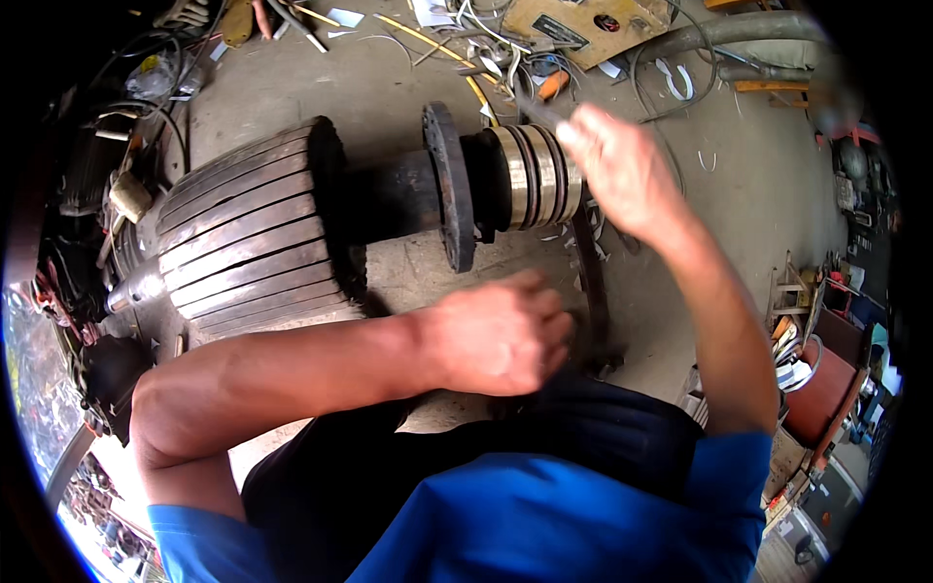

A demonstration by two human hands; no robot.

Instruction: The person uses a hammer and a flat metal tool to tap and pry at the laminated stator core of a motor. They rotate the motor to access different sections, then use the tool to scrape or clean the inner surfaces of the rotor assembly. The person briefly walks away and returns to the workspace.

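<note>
A large slotted steel rotor (248, 233) lies on its side across the left and middle. Its dark shaft (389, 194) runs right through a black round flange (449, 194) with holes to brass-coloured slip rings (525, 180) with dark grooves. Beside the right end of these rings, my right hand (622, 170) is raised and closed. A blurred grey, narrow thing (539, 112) juts from its fingers to the upper left; its kind is unclear. Nearer me, below the flange and rings, my left hand (501, 330) is a closed fist. Its curled fingers hide whatever may be inside.
A dark upright strip (591, 282) stands below the right end of the rings. Cables, scraps and an orange-handled tool (554, 85) litter the floor beyond, near a yellowish metal plate (593, 29). Thick grey pipes (739, 34) lie at upper right. A reddish-brown box (821, 379) stands at right.
</note>
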